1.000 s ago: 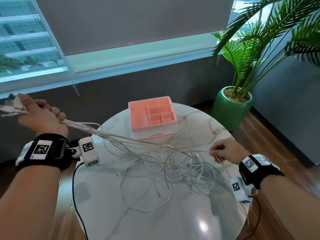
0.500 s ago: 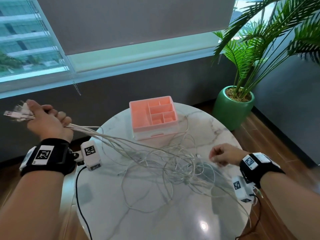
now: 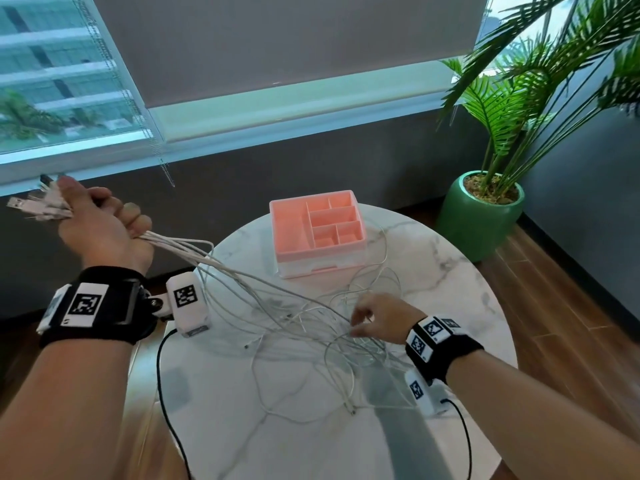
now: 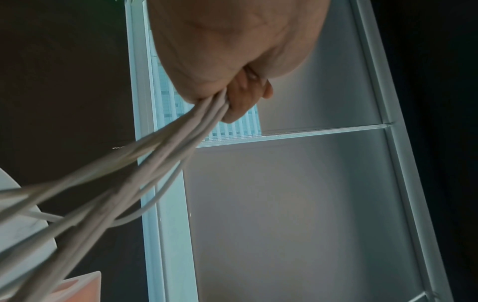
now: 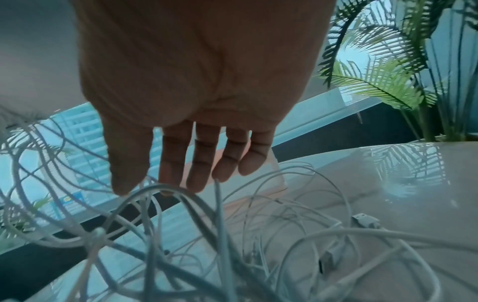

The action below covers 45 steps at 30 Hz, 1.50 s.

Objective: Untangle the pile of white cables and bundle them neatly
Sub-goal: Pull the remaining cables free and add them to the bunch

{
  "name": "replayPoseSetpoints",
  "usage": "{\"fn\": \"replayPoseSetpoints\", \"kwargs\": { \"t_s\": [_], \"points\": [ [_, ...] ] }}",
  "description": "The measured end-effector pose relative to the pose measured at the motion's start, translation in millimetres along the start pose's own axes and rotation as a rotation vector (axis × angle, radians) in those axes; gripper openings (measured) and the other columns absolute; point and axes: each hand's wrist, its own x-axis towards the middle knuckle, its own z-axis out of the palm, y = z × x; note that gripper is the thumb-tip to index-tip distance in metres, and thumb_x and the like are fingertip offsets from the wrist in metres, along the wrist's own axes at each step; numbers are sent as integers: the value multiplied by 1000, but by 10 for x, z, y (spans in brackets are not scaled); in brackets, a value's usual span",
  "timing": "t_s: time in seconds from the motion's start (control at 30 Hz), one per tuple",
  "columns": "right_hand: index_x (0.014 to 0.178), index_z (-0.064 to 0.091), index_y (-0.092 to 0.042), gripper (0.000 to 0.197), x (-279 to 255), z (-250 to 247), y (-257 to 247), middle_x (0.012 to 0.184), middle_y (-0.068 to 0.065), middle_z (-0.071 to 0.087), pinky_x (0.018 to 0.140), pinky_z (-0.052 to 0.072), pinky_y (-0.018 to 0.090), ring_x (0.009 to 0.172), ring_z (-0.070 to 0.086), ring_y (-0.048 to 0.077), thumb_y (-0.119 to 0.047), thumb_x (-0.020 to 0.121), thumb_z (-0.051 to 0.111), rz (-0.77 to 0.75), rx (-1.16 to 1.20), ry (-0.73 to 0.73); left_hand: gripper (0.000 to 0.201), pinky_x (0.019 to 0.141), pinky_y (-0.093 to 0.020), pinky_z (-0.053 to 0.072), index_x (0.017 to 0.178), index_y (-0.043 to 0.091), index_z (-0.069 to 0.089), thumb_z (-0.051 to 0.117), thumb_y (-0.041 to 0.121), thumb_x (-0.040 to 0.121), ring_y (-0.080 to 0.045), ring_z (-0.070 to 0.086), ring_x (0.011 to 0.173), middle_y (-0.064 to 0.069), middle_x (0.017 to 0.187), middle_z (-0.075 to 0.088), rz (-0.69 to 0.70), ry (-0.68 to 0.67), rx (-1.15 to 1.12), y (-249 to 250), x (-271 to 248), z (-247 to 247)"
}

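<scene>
A round white marble table (image 3: 450,258) stands on a wooden plank floor (image 3: 554,306), close to a dark grey wall (image 3: 242,181) under a wide window (image 3: 69,81) whose grey roller blind (image 3: 277,39) is drawn most of the way down. A palm in a green pot (image 3: 479,216) sits on the floor beyond the table's far right edge. A pink compartment organiser (image 3: 317,233) rests near the table's far edge. The white cables (image 3: 301,327) lie in a loose tangle across the middle of the table, with loops trailing toward the near edge. The left hand (image 3: 100,230) is raised off the table's left side, clenched round a bunch of cable ends; their plugs (image 3: 34,206) stick out past the thumb and the strands run taut down into the pile. The right hand (image 3: 377,320) hovers over the right side of the tangle, fingers (image 5: 196,163) extended and relaxed, tips just at the topmost loops, grasping nothing
</scene>
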Motion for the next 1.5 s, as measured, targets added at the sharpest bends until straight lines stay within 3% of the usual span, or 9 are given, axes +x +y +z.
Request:
{"fn": "replayPoseSetpoints", "kwargs": {
  "t_s": [0.2, 0.37, 0.43, 0.57, 0.63, 0.8, 1.17, 1.33, 1.5],
  "points": [
    [82, 59, -19, 14, -106, -296, 295, 80, -2, 63, 63, 40, 26, 70, 58, 14, -22, 96, 60, 161, -9, 111, 49, 39, -21, 16, 66, 23, 44, 44, 55, 104, -9, 19, 45, 7, 56, 25, 63, 16, 133, 43, 134, -194],
    [96, 50, -13, 11, -266, -1222, 601, 73, 14, 66, 36, 40, 23, 32, 49, 12, -17, 104, 42, 475, 678, 928, 43, 34, -14, 28, 71, 29, 50, 41, 62, 97, -2, 35, 36, 14, 49, 41, 40, 8, 524, 12, 419, -612],
    [103, 52, -16, 10, -295, -1567, 552, 76, 11, 64, 38, 41, 24, 36, 50, 11, -23, 104, 44, 488, 718, 1114, 39, 36, -14, 34, 72, 31, 52, 43, 63, 90, -1, 40, 40, 14, 55, 45, 35, 7, 620, -32, 426, -711],
    [110, 58, -15, 19, -348, -2051, 416, 97, 1, 58, 66, 38, 25, 80, 54, 15, -29, 101, 49, 503, 533, 1408, 43, 34, -16, 27, 65, 26, 53, 51, 61, 89, -6, 36, 39, 10, 54, 43, 110, 50, 683, -217, 324, -710],
    [105, 57, -18, 14, -402, -2180, 407, 93, -1, 58, 68, 46, 32, 76, 56, 12, -29, 101, 51, 495, 632, 1465, 46, 34, -14, 21, 62, 22, 53, 53, 60, 89, -7, 32, 33, 11, 45, 39, 135, 95, 643, -275, 337, -782],
    [88, 50, -27, 16, -465, -2165, 243, 64, -5, 55, 37, 34, 20, 40, 45, 7, -22, 103, 50, 239, 882, 1288, 41, 32, -12, 23, 70, 26, 52, 46, 57, 97, 0, 34, 31, 14, 49, 41, 35, 90, 590, -294, 338, -951],
    [93, 50, -13, 10, -209, -1939, -1279, 74, 15, 62, 53, 51, 37, 54, 60, 29, -15, 103, 50, -313, 1126, 656, 20, 37, -17, 25, 76, 20, 63, 71, 20, 95, -7, 31, 40, 6, 55, 45, -14, -418, 499, -694, -743, 183],
    [96, 45, -7, 8, -133, -1741, -1673, 77, 22, 62, 56, 54, 40, 60, 65, 36, -8, 104, 45, -349, 1234, 420, 6, 39, -18, 26, 83, 16, 74, 79, 19, 85, -10, 29, 41, -3, 60, 43, -96, -551, 499, -993, -1190, 431],
    [100, 46, -7, 4, -95, -1590, -1639, 81, 24, 63, 58, 56, 40, 63, 67, 37, -8, 104, 45, -313, 1308, 388, 8, 38, -18, 25, 85, 11, 71, 76, 13, 90, -11, 27, 41, 2, 54, 39, -259, -653, 604, -1281, -1494, 409]
  ]
}}
